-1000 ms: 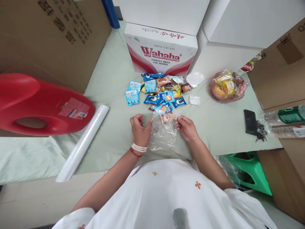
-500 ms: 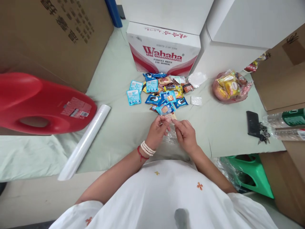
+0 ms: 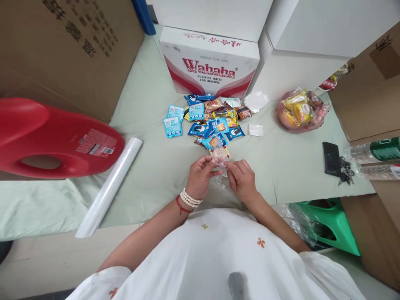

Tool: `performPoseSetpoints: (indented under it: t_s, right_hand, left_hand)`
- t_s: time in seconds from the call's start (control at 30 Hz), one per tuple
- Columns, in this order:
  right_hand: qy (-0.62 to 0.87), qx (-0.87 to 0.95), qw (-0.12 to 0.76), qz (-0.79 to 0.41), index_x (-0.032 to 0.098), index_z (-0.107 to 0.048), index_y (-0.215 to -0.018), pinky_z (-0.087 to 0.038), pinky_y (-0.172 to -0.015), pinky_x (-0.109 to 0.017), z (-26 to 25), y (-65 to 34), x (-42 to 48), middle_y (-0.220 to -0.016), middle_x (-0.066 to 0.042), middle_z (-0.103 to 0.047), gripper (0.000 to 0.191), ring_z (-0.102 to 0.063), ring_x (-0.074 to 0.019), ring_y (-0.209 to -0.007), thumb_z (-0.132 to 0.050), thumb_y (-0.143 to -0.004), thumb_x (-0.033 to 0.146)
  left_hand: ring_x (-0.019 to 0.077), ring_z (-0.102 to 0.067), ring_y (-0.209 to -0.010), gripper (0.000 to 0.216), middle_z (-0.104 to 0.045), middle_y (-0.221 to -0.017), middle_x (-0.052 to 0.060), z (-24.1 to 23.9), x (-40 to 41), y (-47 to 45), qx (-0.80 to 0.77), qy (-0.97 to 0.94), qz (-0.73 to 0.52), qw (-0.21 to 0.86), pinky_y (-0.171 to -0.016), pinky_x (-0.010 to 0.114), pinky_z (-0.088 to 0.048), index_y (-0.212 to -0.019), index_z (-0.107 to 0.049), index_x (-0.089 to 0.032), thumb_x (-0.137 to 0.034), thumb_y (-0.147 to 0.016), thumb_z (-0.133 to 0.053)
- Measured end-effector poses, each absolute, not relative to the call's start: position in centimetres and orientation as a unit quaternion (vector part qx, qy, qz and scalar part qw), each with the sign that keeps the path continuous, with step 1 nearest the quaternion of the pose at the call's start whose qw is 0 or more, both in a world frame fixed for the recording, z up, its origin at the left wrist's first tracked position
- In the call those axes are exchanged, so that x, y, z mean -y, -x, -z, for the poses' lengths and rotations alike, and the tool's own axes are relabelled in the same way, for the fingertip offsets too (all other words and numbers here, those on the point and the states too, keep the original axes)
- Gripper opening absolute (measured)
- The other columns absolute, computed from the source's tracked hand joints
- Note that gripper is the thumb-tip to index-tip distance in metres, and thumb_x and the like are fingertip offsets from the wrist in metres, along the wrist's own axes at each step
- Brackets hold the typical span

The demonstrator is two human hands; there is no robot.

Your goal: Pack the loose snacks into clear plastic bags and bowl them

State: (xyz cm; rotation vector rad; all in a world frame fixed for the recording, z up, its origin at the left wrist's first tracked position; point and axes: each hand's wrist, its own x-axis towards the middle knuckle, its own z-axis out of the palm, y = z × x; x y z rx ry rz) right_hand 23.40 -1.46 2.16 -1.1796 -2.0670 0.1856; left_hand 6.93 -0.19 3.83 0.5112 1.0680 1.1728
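Note:
My left hand (image 3: 200, 175) and my right hand (image 3: 241, 178) are close together near the table's front edge, both closed in a pinch. Between their fingertips is a thin clear plastic bag (image 3: 219, 161); whether anything lies inside it I cannot make out. More crumpled clear plastic (image 3: 220, 182) lies on the cloth between the wrists. Just beyond my fingers a heap of small snack packets spreads out, with blue packets (image 3: 197, 130), light blue packets (image 3: 173, 127) and a yellow packet (image 3: 231, 118). A small white wrapped piece (image 3: 255, 130) sits right of the heap.
Behind the heap stands a white and red Wahaba-style water carton (image 3: 209, 68). Left are a red jug (image 3: 71, 141) and a white plastic roll (image 3: 109, 187). Rightward lie a pink bowl of snacks (image 3: 300, 112), a black wallet with keys (image 3: 331, 158) and clear bottles (image 3: 375, 151).
Both hands stay pinched on the clear plastic, and a little more of it shows beyond the fingertips. The view has shifted slightly; the packets lie as before.

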Motion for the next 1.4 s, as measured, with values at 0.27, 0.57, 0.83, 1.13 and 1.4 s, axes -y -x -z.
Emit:
performPoseSetpoints:
  t_s: [0.27,0.57,0.83,1.13,1.4]
  right_hand:
    - [0.45,0.793,0.402,-0.082,0.022,-0.069,-0.117,-0.05,-0.072,-0.035,-2.8,-23.8,1.9,-0.096,-0.008,-0.074,0.025,-0.061,-0.0208,-0.08,-0.055,-0.099,0.012]
    - [0.469,0.771,0.412,-0.123,0.023,-0.071,-0.11,-0.051,-0.073,-0.035,-3.6,-23.4,2.1,-0.092,-0.006,-0.076,0.02,-0.064,-0.0197,-0.08,-0.055,-0.101,0.017]
    - [0.506,0.661,0.461,-0.308,0.025,-0.074,-0.098,-0.049,-0.071,-0.032,-3.7,-23.3,2.4,-0.088,-0.003,-0.07,0.013,-0.061,-0.0174,-0.077,-0.062,-0.098,0.03]
    - [0.463,0.277,0.516,-0.666,0.022,-0.07,-0.085,-0.04,-0.055,-0.024,-4.4,-22.8,1.3,-0.074,0.001,-0.062,0.028,-0.045,-0.0099,-0.059,-0.085,-0.076,0.043]
    - [0.475,0.302,0.517,-0.645,0.022,-0.069,-0.088,-0.04,-0.055,-0.024,-4.1,-22.6,1.1,-0.073,0.002,-0.06,0.03,-0.045,-0.0091,-0.057,-0.083,-0.077,0.046]
  left_hand:
    - [0.0138,-0.068,-0.081,0.046,-0.067,-0.084,0.0,-4.1,0.4,-6.8,-0.435,-0.224,-0.515,0.704,-0.067,0.026,-0.062,-0.079,-0.059,-0.018,-0.055,-0.071,-0.087]
    - [0.0173,-0.07,-0.089,0.039,-0.074,-0.092,0.005,-4.1,1.0,-6.6,-0.438,-0.283,-0.488,0.7,-0.072,0.027,-0.062,-0.085,-0.073,-0.016,-0.045,-0.067,-0.092]
    - [0.0187,-0.066,-0.094,0.023,-0.073,-0.101,0.006,-3.5,1.2,-5.9,-0.425,-0.352,-0.516,0.655,-0.076,0.028,-0.056,-0.084,-0.077,-0.019,-0.041,-0.078,-0.082]
    - [0.017,-0.06,-0.089,0.028,-0.068,-0.099,0.004,-3.3,0.7,-6.4,-0.459,-0.436,-0.503,0.588,-0.075,0.028,-0.049,-0.097,-0.069,-0.02,-0.042,-0.082,-0.078]
    - [0.0168,-0.059,-0.085,0.025,-0.064,-0.097,0.003,-4.2,0.1,-7.6,-0.497,-0.497,-0.48,0.525,-0.068,0.026,-0.048,-0.092,-0.069,-0.021,-0.036,-0.075,-0.082]
